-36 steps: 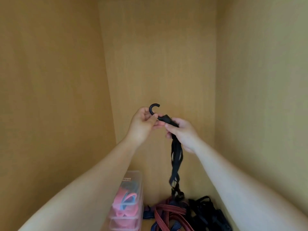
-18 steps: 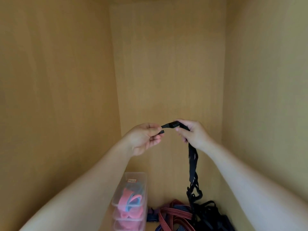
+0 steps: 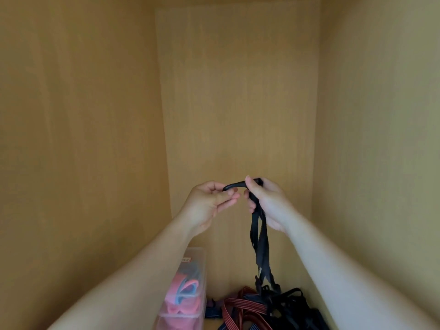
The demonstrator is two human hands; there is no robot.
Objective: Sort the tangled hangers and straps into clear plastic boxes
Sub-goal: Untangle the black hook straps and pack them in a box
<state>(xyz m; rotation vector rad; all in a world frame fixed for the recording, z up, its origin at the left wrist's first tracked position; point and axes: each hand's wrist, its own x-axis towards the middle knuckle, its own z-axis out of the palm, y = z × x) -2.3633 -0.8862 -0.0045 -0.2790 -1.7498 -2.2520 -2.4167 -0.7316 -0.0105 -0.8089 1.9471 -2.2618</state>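
While you hold the black strap (image 3: 258,234) up before the cupboard's back wall, you're in the untangling step: one strap is being drawn out of the tangled pile (image 3: 285,303), and none of it has reached a box yet.

Your left hand (image 3: 209,203) has its fingers curled, with thumb and fingertips pinching the tip of the strap's black hook (image 3: 234,186). Your right hand (image 3: 269,203) pinches the strap at the hook's base, thumb on top and the other fingers curled round the webbing, which drops from the palm in two strands. Both forearms reach forward and up, and the hands are almost touching.

The strap's lower end runs into the pile on the right side of the cupboard floor, beside red-striped cords (image 3: 242,310). I can't tell whether it is knotted there or merely draped.

Next, I judge, you need to work the strap free, gather it, and carry it to a clear plastic box (image 3: 195,256) like the one along the floor's left edge, which has pink and blue pieces inside. Pull gently, or the pile may come too.
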